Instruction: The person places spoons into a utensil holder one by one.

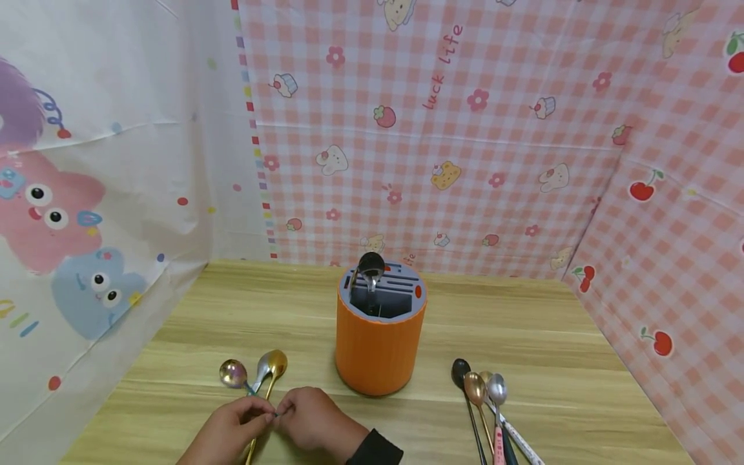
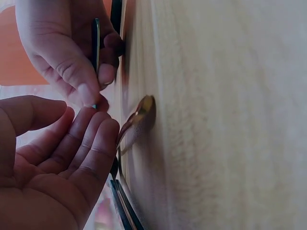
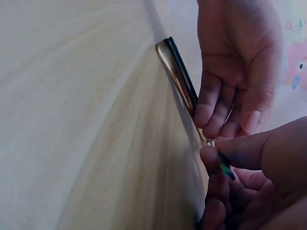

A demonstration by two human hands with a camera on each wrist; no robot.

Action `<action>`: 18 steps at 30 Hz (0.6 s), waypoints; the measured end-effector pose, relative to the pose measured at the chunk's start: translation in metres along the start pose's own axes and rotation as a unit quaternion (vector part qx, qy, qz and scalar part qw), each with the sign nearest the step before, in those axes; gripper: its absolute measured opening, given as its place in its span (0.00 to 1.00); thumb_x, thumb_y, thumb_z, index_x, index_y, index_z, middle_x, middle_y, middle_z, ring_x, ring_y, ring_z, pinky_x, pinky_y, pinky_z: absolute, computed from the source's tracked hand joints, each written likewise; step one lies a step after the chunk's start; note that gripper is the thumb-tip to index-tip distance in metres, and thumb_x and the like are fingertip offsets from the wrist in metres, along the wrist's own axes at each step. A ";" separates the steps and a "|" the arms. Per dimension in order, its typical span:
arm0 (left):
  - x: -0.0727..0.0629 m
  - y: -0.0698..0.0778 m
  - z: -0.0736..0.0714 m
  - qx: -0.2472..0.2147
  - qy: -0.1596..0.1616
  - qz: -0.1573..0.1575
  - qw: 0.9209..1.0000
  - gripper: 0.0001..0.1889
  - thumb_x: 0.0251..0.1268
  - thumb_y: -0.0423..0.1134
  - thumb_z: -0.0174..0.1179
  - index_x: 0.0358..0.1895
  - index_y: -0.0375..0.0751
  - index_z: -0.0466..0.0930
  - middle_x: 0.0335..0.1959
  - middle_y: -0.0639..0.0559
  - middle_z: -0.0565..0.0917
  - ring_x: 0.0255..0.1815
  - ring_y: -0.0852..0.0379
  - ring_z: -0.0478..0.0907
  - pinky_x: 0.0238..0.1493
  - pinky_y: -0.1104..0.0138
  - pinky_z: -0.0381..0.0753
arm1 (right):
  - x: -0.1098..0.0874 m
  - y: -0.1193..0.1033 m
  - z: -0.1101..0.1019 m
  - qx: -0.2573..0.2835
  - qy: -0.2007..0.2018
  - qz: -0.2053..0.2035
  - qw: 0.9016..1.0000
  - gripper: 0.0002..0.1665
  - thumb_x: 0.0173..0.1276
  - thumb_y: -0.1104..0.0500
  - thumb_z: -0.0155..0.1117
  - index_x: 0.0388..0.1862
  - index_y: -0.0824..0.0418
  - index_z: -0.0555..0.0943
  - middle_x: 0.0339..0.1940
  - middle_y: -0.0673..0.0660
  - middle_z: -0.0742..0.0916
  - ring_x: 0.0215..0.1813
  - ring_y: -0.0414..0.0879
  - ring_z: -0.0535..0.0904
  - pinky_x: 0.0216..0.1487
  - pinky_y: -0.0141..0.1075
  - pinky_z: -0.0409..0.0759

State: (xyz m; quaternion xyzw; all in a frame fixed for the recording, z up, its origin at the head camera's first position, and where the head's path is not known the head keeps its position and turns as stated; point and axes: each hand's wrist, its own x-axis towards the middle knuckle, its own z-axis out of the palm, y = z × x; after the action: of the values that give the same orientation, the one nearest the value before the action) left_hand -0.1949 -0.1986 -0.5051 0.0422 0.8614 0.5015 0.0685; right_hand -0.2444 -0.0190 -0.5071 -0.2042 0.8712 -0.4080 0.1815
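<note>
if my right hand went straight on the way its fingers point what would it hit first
Most likely the fingertips of the left hand, which lie just ahead of the right hand in the head view; whether they already touch is hard to tell.

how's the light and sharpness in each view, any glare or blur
Head view: bright, fairly even light, glints on the iridescent spoon; left wrist view: dimmer, bluish, a highlight on the gold spoon; right wrist view: also dim, the tabletop soft, shadowed near the right hand.
</note>
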 end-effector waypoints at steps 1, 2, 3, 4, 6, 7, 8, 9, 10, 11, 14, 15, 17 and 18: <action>0.000 0.000 0.000 0.000 -0.001 0.004 1.000 0.09 0.70 0.42 0.64 0.44 0.40 0.84 0.41 0.52 0.87 0.42 0.66 0.79 0.44 0.70 0.77 | 0.000 0.000 -0.001 0.007 -0.002 0.005 1.000 0.06 0.70 0.57 0.68 0.32 0.56 0.84 0.26 0.43 0.82 0.29 0.33 0.73 0.35 0.27 0.74; 0.000 0.000 -0.001 -0.002 -0.003 0.005 1.000 0.10 0.70 0.42 0.64 0.44 0.39 0.84 0.41 0.52 0.87 0.42 0.66 0.79 0.44 0.70 0.77 | -0.001 0.001 -0.001 0.016 -0.003 0.010 1.000 0.06 0.70 0.57 0.68 0.32 0.56 0.84 0.26 0.43 0.82 0.29 0.33 0.72 0.35 0.28 0.74; 0.000 0.001 -0.001 -0.003 -0.005 0.005 1.000 0.10 0.71 0.43 0.63 0.44 0.39 0.83 0.41 0.51 0.87 0.41 0.65 0.79 0.43 0.70 0.77 | -0.001 0.001 -0.002 0.025 -0.004 0.014 1.000 0.07 0.71 0.56 0.68 0.33 0.56 0.83 0.25 0.43 0.81 0.28 0.34 0.72 0.35 0.28 0.73; 0.001 0.001 -0.001 -0.005 -0.004 0.001 1.000 0.10 0.71 0.43 0.63 0.44 0.39 0.83 0.41 0.51 0.86 0.41 0.65 0.78 0.43 0.70 0.77 | -0.002 0.001 -0.002 0.033 -0.005 0.015 0.999 0.07 0.71 0.56 0.68 0.33 0.56 0.83 0.25 0.44 0.81 0.28 0.34 0.72 0.34 0.28 0.72; 0.001 0.002 -0.001 -0.015 0.000 -0.001 1.000 0.10 0.72 0.43 0.63 0.45 0.39 0.83 0.40 0.50 0.86 0.40 0.64 0.78 0.42 0.70 0.77 | -0.004 0.001 -0.003 0.054 -0.006 0.015 0.998 0.08 0.72 0.56 0.68 0.32 0.56 0.81 0.24 0.44 0.79 0.27 0.35 0.71 0.32 0.28 0.70; 0.002 0.003 -0.001 -0.021 0.005 -0.003 1.000 0.10 0.72 0.42 0.62 0.45 0.38 0.82 0.40 0.50 0.86 0.39 0.64 0.79 0.41 0.70 0.77 | -0.005 0.002 -0.004 0.064 -0.007 0.012 0.998 0.09 0.72 0.56 0.67 0.32 0.56 0.81 0.23 0.45 0.79 0.26 0.36 0.70 0.30 0.28 0.69; 0.003 0.004 0.000 -0.024 0.014 -0.009 1.000 0.09 0.72 0.41 0.63 0.45 0.38 0.82 0.39 0.50 0.86 0.38 0.64 0.79 0.40 0.70 0.77 | -0.007 0.002 -0.005 0.072 -0.009 0.010 0.997 0.09 0.72 0.56 0.67 0.32 0.56 0.80 0.23 0.45 0.78 0.25 0.36 0.70 0.29 0.28 0.68; 0.004 0.004 0.000 -0.026 0.026 -0.009 0.999 0.09 0.71 0.40 0.63 0.45 0.38 0.81 0.39 0.50 0.86 0.37 0.63 0.80 0.40 0.70 0.78 | -0.008 0.001 -0.006 0.078 -0.010 0.007 0.997 0.09 0.73 0.57 0.66 0.31 0.56 0.79 0.22 0.45 0.77 0.25 0.36 0.69 0.29 0.28 0.67; 0.005 0.006 0.001 -0.029 0.040 -0.012 0.999 0.08 0.71 0.39 0.64 0.45 0.38 0.81 0.38 0.50 0.86 0.37 0.63 0.81 0.40 0.70 0.79 | -0.009 0.001 -0.007 0.085 -0.011 0.004 0.996 0.09 0.73 0.57 0.66 0.32 0.56 0.79 0.22 0.45 0.77 0.24 0.36 0.69 0.28 0.28 0.66; 0.006 0.008 0.001 -0.033 0.053 -0.017 0.998 0.08 0.71 0.38 0.64 0.45 0.37 0.80 0.38 0.50 0.86 0.37 0.62 0.81 0.40 0.70 0.79 | -0.010 0.001 -0.008 0.092 -0.014 0.001 0.996 0.08 0.74 0.58 0.65 0.32 0.56 0.78 0.22 0.45 0.77 0.24 0.37 0.68 0.28 0.28 0.65; 0.010 0.016 0.001 -0.045 0.095 -0.026 0.994 0.07 0.71 0.34 0.63 0.46 0.36 0.80 0.39 0.49 0.86 0.39 0.62 0.82 0.41 0.70 0.81 | -0.013 -0.002 -0.013 0.105 -0.024 -0.006 0.994 0.06 0.75 0.58 0.64 0.35 0.55 0.78 0.23 0.45 0.77 0.24 0.37 0.69 0.28 0.28 0.66; 0.011 0.019 0.001 -0.051 0.106 -0.026 0.993 0.07 0.71 0.34 0.63 0.46 0.36 0.79 0.40 0.49 0.86 0.39 0.62 0.83 0.42 0.70 0.82 | -0.014 -0.003 -0.015 0.108 -0.025 -0.011 0.994 0.05 0.75 0.58 0.64 0.36 0.55 0.78 0.23 0.45 0.77 0.24 0.37 0.69 0.29 0.28 0.66; 0.014 0.026 0.000 -0.073 0.120 -0.023 0.990 0.07 0.72 0.32 0.61 0.47 0.33 0.78 0.41 0.46 0.85 0.40 0.62 0.83 0.43 0.69 0.83 | -0.016 -0.005 -0.019 0.112 -0.024 -0.020 0.993 0.04 0.75 0.58 0.64 0.38 0.54 0.78 0.24 0.45 0.79 0.25 0.37 0.70 0.30 0.28 0.68; 0.015 0.029 -0.001 -0.084 0.127 -0.015 0.988 0.07 0.72 0.31 0.61 0.48 0.32 0.78 0.41 0.44 0.85 0.41 0.62 0.83 0.44 0.69 0.84 | -0.018 -0.006 -0.021 0.111 -0.021 -0.026 0.993 0.03 0.74 0.58 0.64 0.38 0.54 0.78 0.25 0.44 0.79 0.25 0.36 0.71 0.30 0.28 0.69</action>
State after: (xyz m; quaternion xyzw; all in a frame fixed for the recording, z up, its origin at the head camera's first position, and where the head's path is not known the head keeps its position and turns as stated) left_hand -0.2099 -0.1826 -0.4807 -0.0410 0.8186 0.5720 -0.0309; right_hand -0.2387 0.0002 -0.4873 -0.2141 0.8107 -0.5025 0.2107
